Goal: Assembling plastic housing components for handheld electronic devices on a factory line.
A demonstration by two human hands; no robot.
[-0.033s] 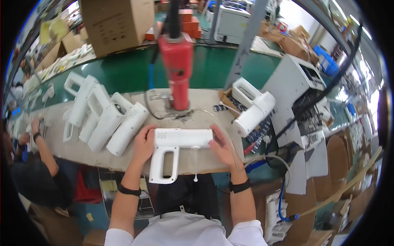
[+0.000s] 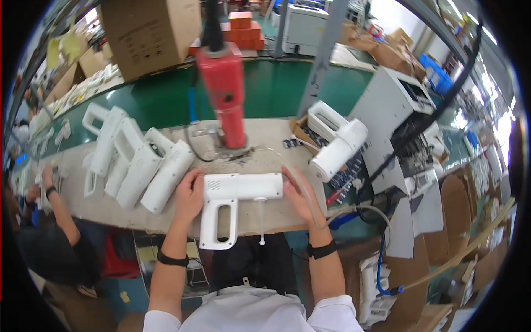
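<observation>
White plastic housing – flat, loop handle, vent slots – betw. both hands.

No change is observable. The left hand and right hand lie at the same ends of the white handheld housing as before. The housing occupies the same spot on the tabletop, directly in front of the red press tool, with its handle toward the person. The row of white housings left of the press tool is unaltered.
</observation>
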